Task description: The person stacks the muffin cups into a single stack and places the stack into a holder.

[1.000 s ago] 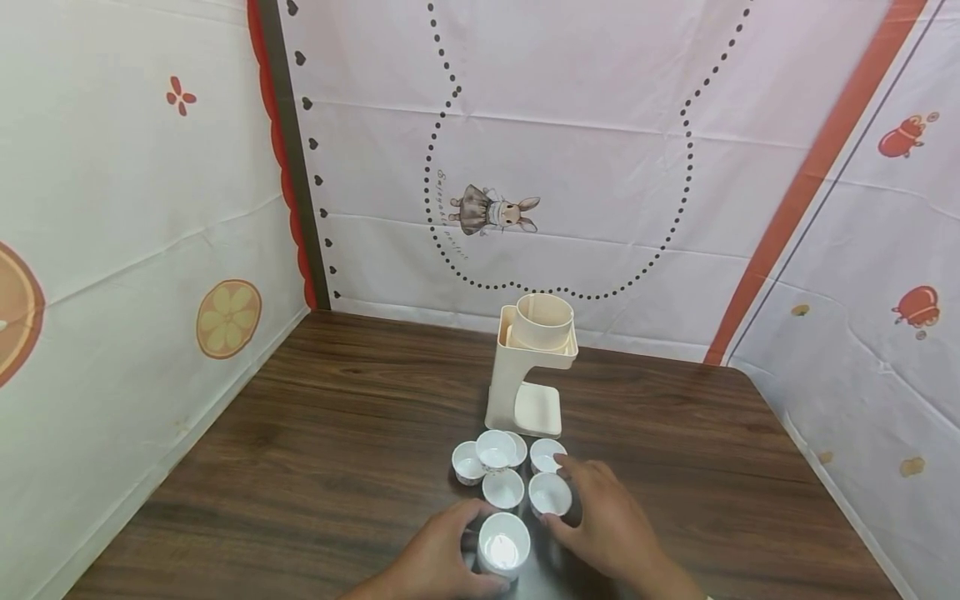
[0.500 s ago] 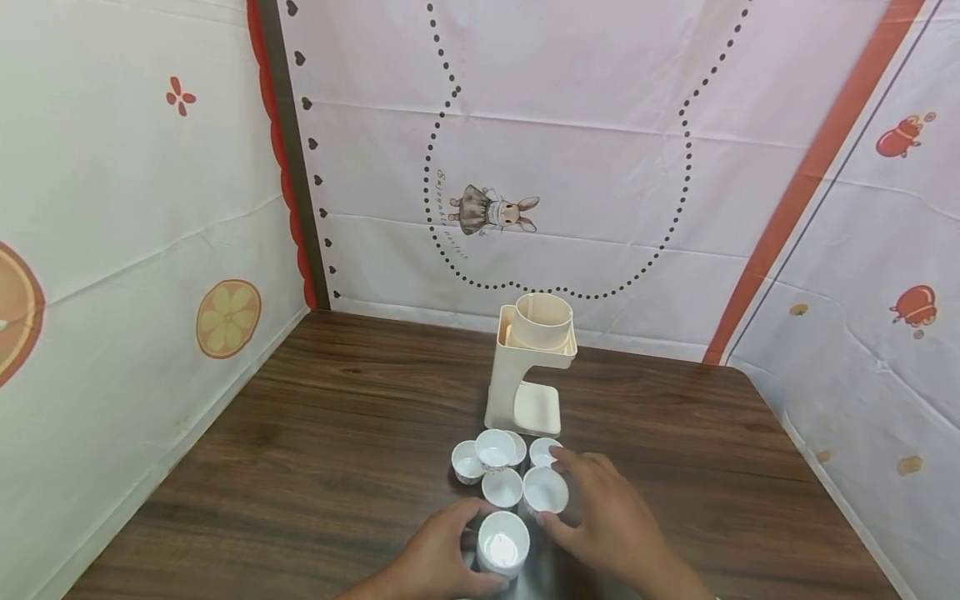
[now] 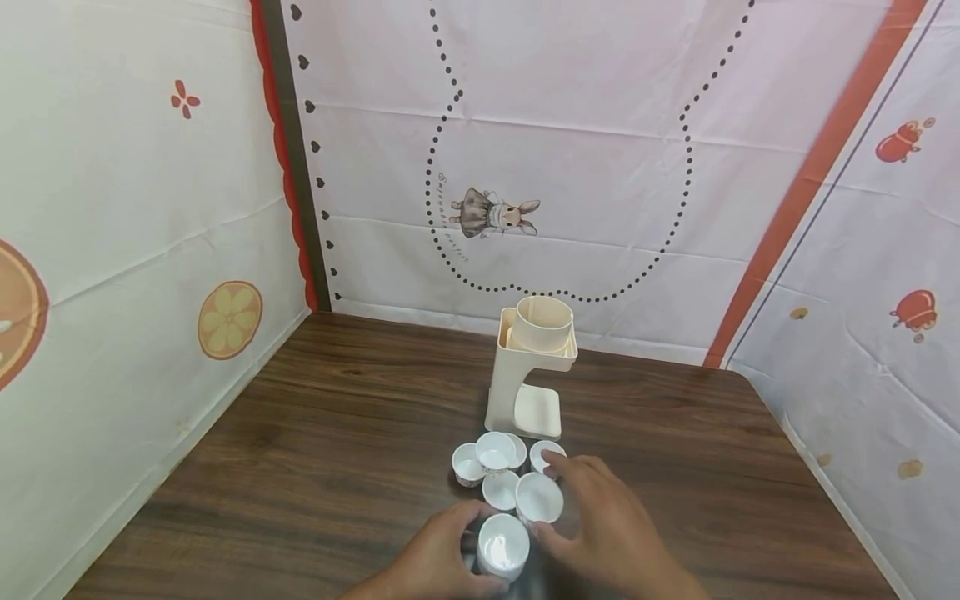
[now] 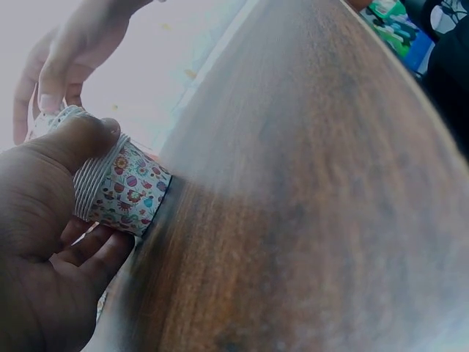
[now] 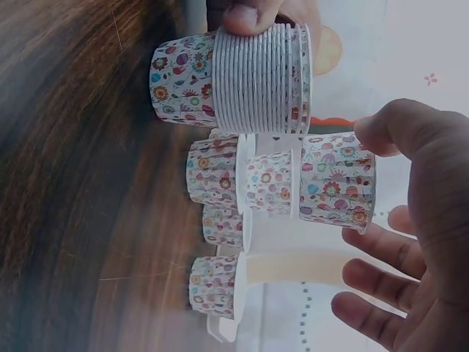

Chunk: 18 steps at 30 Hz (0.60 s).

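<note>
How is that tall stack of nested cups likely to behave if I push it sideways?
The stack might tip fairly easily, since it narrows toward its base. It is probably light for its size, as the cups look like paper. The many closely packed rims suggest it would resist squeezing there better than the lone cup with its pleated sides.

A tall nested stack of white paper cups [image 5: 260, 81], printed with coloured flowers, is held upright in the left hand [image 3: 442, 554]. Just beside it, a single matching cup [image 3: 538, 500] is pinched mouth-up by the right hand [image 3: 606, 527]. Beyond, more upright cups [image 3: 499, 493] are clustered; one raised cup [image 3: 496, 450] seems propped on its neighbours.
</note>
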Each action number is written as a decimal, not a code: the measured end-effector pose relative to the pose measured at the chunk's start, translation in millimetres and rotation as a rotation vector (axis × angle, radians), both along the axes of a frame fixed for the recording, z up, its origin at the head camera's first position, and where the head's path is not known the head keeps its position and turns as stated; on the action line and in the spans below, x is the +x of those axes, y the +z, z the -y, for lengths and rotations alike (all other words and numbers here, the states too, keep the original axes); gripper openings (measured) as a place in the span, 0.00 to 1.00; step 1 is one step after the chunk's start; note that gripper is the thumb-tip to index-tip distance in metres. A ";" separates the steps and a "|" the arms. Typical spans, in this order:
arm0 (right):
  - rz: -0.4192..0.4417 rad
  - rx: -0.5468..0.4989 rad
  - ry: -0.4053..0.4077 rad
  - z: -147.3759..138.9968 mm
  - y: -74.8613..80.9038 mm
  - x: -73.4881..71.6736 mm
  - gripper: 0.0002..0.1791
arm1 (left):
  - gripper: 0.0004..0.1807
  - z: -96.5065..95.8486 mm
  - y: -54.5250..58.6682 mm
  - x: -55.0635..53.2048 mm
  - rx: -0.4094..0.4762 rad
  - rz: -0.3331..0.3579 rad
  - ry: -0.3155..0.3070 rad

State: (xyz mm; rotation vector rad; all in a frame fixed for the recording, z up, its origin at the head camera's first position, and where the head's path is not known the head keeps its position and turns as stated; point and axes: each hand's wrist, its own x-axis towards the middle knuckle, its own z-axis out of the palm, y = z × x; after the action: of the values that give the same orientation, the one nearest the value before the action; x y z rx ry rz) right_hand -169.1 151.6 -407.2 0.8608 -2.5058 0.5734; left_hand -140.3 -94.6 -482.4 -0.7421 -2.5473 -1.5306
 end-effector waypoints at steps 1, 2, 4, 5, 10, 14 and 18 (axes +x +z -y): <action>0.003 0.001 0.001 0.4 0.8 0.8 0.46 | 0.32 -0.1 -0.2 0.4 0.000 0.001 0.002; 0.006 0.000 0.003 0.7 1.6 1.4 0.46 | 0.32 -0.2 -0.3 0.5 0.002 0.006 0.003; 0.001 0.000 0.006 0.9 3.0 2.5 0.46 | 0.33 -0.6 -0.5 0.9 0.007 0.016 0.004; -0.005 0.001 0.008 0.8 3.7 2.9 0.46 | 0.33 -0.7 -0.7 0.8 0.008 0.019 0.004; -0.041 -0.006 0.041 0.9 7.0 3.7 0.47 | 0.34 -0.9 -0.6 0.0 0.013 0.017 0.006; -0.027 -0.016 0.052 2.3 8.8 6.3 0.46 | 0.34 -1.2 -0.5 -0.2 0.033 0.049 -0.005; 0.007 -0.016 0.051 3.3 8.9 9.2 0.46 | 0.34 -1.9 -0.7 0.0 0.065 0.080 -0.019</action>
State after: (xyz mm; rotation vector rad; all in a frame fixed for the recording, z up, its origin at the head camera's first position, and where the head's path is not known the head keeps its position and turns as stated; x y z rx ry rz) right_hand -160.0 148.3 -398.3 0.9207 -2.4882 0.6129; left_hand -140.3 -92.7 -483.1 -0.7137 -2.5390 -1.6738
